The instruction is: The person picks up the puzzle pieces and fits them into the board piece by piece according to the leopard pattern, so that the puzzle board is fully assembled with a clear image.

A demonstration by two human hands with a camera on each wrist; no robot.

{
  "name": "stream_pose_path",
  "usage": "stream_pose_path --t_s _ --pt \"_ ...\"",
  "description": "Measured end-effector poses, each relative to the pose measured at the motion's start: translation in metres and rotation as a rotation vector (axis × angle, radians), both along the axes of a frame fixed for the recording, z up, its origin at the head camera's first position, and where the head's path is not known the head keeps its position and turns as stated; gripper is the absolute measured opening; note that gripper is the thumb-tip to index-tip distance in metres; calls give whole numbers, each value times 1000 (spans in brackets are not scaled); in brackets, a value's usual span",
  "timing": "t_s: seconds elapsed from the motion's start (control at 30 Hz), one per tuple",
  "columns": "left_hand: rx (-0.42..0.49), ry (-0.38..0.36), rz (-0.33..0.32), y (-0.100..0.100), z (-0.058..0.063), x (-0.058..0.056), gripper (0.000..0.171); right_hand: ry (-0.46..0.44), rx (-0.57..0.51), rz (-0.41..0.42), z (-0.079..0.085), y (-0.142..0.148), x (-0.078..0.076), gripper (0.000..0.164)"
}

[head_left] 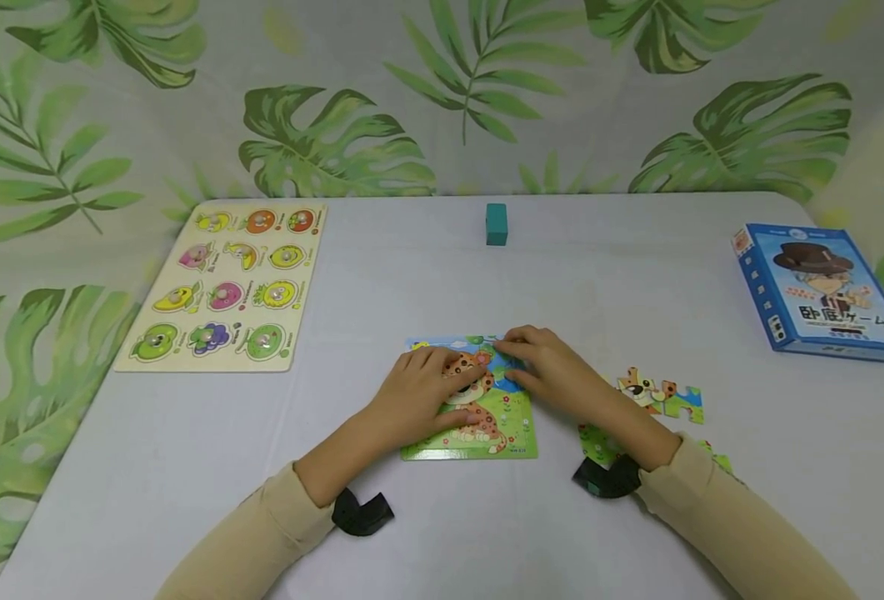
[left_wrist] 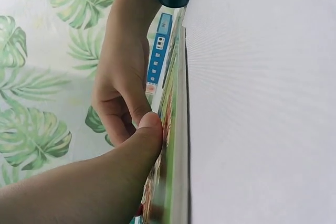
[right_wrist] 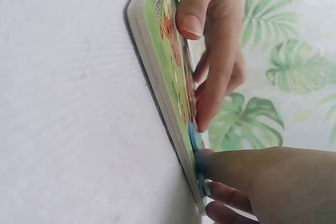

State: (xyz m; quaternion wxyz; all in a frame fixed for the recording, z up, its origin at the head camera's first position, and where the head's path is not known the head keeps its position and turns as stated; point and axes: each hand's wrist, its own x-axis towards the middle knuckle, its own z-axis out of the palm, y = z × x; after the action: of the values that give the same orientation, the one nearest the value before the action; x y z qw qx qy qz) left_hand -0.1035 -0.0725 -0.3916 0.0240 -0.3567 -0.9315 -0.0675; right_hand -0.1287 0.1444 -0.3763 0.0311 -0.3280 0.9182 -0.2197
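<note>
A jigsaw board (head_left: 442, 450) with a spotted cartoon leopard lies flat in front of me. My left hand (head_left: 421, 390) rests over the picture's left and middle, its fingers spread and its thumb lying lower down. At the upper right corner, my right hand (head_left: 557, 367) pinches a blue puzzle piece (head_left: 500, 367) between thumb and fingers. That piece (right_wrist: 194, 136) sits right at the board's surface in the right wrist view, partly hidden by the hand. Loose puzzle pieces (head_left: 683, 403) lie to the right, some covered by the right forearm.
A wooden fruit peg puzzle (head_left: 217, 287) lies at the back left. The teal block (head_left: 496, 225) stands near the table's far edge. At the right is a blue game box (head_left: 827, 292). Leafy cloth (head_left: 479, 83) hangs behind the white table (head_left: 442, 542).
</note>
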Motion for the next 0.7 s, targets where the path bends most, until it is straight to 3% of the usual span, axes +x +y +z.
stream_pose_path --t_s 0.23,0.53,0.7 --pt "3 18 13 3 2 0 60 21 35 8 2 -2 -1 47" --pt "37 -33 6 -1 2 -1 62 36 105 -15 3 -4 3 54" --pt "140 -69 -43 -11 3 -4 61 -103 35 -26 6 1 5 57"
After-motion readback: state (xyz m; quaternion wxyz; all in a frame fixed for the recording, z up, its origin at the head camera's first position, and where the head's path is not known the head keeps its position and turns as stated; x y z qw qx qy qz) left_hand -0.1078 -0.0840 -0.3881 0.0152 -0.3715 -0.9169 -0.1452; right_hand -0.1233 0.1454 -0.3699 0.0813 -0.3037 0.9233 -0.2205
